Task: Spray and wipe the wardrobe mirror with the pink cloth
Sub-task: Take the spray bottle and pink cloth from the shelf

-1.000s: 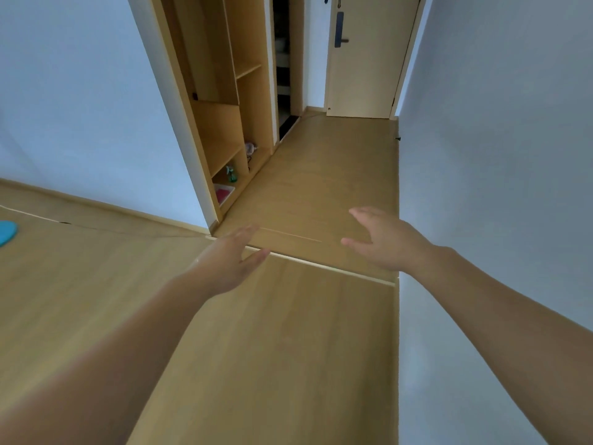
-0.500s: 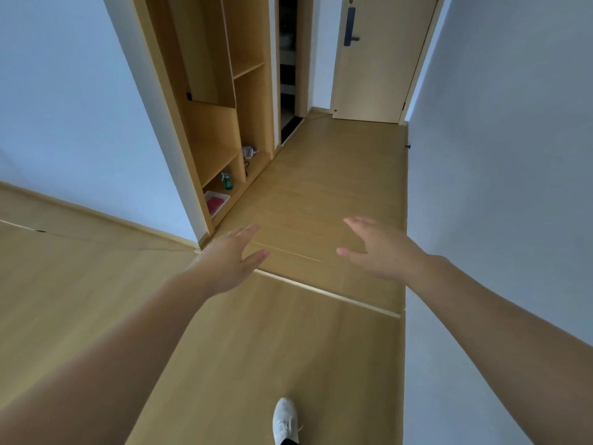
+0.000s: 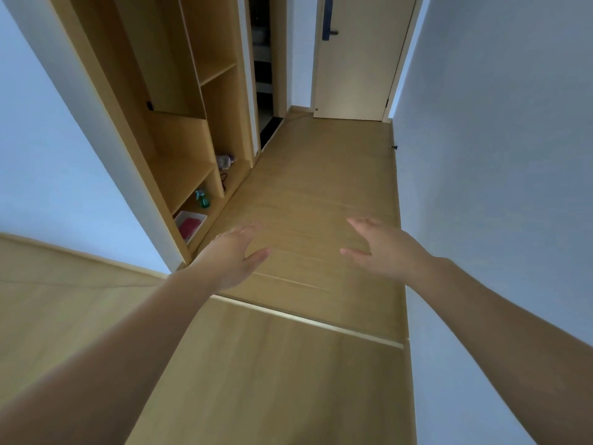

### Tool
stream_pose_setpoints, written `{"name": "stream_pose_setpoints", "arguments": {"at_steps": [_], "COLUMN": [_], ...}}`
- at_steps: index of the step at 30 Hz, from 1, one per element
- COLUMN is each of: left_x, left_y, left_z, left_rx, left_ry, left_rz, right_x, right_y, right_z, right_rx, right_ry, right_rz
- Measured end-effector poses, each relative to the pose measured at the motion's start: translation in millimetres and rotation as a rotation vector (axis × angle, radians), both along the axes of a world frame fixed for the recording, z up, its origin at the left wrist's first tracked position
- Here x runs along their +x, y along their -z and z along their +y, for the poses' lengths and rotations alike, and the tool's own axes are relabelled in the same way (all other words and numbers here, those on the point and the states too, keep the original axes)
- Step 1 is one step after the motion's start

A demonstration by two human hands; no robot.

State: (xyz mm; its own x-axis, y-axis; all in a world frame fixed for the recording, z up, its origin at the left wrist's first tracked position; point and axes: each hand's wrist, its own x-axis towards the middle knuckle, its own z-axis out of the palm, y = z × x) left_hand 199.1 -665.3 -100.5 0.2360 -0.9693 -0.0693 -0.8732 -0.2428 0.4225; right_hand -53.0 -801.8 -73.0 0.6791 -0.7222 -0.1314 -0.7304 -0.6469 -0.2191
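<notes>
- Shelves (image 3: 179,175) draw nearer; left hand (image 3: 229,255) and right hand (image 3: 382,248) hover, fingers loose, holding nothing
- Likely soft, light cloth (image 3: 190,225): pinch a fold
- Probably rigid bottle (image 3: 202,198): grip its neck

Tall open wooden shelf unit (image 3: 192,139) stands on the left; pale closed door (image 3: 356,59) at the far end of the wooden plank floor (image 3: 321,187); plain white wall (image 3: 497,155) on the right. In the unit's bottom compartment, near end: shallow white tray (image 3: 195,214) holding the folded pink cloth (image 3: 190,225); small green spray bottle (image 3: 202,199) just beyond the tray. Left hand (image 3: 231,255) and right hand (image 3: 385,248) near centre, above the floor, apart.
</notes>
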Motion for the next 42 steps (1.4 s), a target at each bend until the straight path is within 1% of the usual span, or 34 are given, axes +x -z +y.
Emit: {"name": "stream_pose_setpoints", "arguments": {"at_steps": [8,14,20,26,33,37,40,42], "left_x": [22,32,32,42,99,150,191,216], "left_y": [16,30,32,34,43,48,45,41], "left_z": [-87,-183,-274,-329,-381,-418,-447,-463], "left_rx": [0.051,0.080,0.083,0.072,0.083,0.052,0.003,0.017], "left_ry": [-0.051,-0.139,-0.266,-0.368,-0.484,-0.519,-0.573,-0.594], "left_rz": [0.014,0.030,0.063,0.076,0.077,0.100,0.164,0.147], "right_x": [27,58,79,116,188,252,301,332], "right_y": [13,25,20,29,34,35,30,26], "right_z": [-99,-221,-340,-414,-478,-521,-552,-570], "right_rx": [0.025,0.038,0.031,0.044,0.061,0.051,0.060,0.066], "right_ry": [-0.039,-0.149,-0.246,-0.330,-0.446,-0.483,-0.505,-0.534], "right_rz": [0.006,0.014,0.072,0.091,0.084,0.062,0.067,0.091]}}
